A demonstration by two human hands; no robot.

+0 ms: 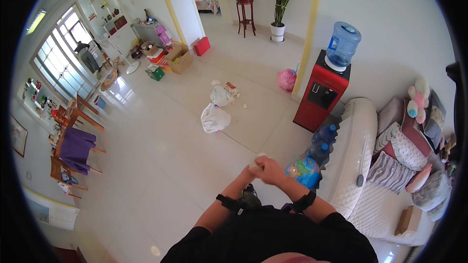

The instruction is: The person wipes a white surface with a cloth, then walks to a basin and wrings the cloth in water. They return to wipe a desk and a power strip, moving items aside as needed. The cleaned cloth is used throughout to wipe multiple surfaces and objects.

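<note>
In front of my body my two hands meet above the tiled floor. My right hand (271, 171) has its fingers curled around a small whitish crumpled thing (257, 158), too blurred to name. My left hand (251, 172) is pressed up against it from the other side, its fingers mostly hidden. Farther out on the floor, a white plastic bag (215, 119) slumps beside a second white plastic bag (221, 96). Scraps of litter (231, 88) lie at the far side of the bags.
At my right are a globe ball (304, 171), large water bottles (322, 150), a red water dispenser (318, 96) and a cream sofa (353, 153) with cushions. A pink bag (287, 80) rests by the wall corner. Cardboard boxes (179, 58) stand farther back.
</note>
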